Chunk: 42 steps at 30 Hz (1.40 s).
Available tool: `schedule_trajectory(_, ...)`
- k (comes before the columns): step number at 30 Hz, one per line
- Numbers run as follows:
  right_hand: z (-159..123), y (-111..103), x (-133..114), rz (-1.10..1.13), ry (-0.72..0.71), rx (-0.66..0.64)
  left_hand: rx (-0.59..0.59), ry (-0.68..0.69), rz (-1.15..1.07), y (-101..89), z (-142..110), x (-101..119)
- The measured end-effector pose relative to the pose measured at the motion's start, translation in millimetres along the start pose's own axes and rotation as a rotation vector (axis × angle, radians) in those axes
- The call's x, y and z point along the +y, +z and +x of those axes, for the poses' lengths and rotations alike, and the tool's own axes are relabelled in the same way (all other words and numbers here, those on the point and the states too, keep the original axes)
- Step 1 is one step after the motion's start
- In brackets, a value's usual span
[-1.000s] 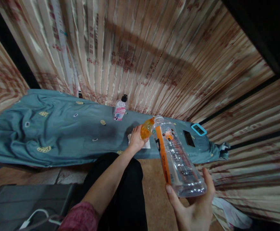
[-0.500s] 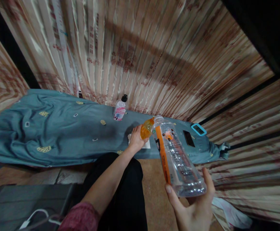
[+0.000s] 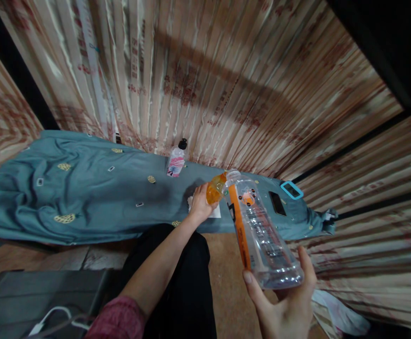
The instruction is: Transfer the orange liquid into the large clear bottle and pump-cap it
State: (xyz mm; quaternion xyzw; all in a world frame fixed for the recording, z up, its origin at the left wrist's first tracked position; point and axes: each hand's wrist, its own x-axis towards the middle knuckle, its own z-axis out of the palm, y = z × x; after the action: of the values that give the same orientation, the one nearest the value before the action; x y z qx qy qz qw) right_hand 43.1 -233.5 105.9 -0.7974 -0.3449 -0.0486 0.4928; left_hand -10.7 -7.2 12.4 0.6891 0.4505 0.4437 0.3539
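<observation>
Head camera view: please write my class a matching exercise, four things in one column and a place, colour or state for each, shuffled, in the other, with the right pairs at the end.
Things
1. large clear bottle
2. small orange container
3. pump bottle
4. blue-rimmed device

Descriptions
A. black-topped and pink-patterned
B. held in the right hand
C. on the right-hand part of the blue-green cloth
D. held in the left hand

Right pairs: 1-B, 2-D, 3-A, 4-C
</observation>
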Motion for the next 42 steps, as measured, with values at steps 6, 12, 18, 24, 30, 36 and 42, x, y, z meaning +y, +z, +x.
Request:
schedule_trajectory(6, 0.5, 0.4, 1.0, 0.019, -0.008, -0.005, -0.010, -0.007, -0.006, -0.4, -0.3, 0.7)
schedule_trajectory(12, -1.6, 0.8, -3.5, 0.028, 0.008, 0.000, 0.006, 0.003, -0.011, 0.0, 0.2, 0.2)
schedule_trajectory(18, -0.2, -0.2, 0.1, 0.011, -0.005, -0.008, -0.004, 0.002, -0.004, 0.0, 0.6, 0.1)
schedule_trajectory(24, -2.1, 0.5, -6.3, -0.009, 0.001, -0.001, 0.000, 0.001, 0.006, -0.4, -0.2, 0.3)
schedule_trajectory(30, -1.9, -1.1, -7.6, -0.022, 0.018, -0.014, -0.007, -0.003, 0.007, -1.1, -0.2, 1.5)
schedule_trajectory(36, -1.4, -1.2, -7.5, -0.031, 0.003, -0.013, 0.002, 0.002, 0.005, -0.3, -0.2, 0.8)
schedule_trajectory(42, -2.2, -1.0, -9.3, -0.029, 0.005, -0.017, 0.002, -0.004, 0.003, -0.7, -0.2, 1.1)
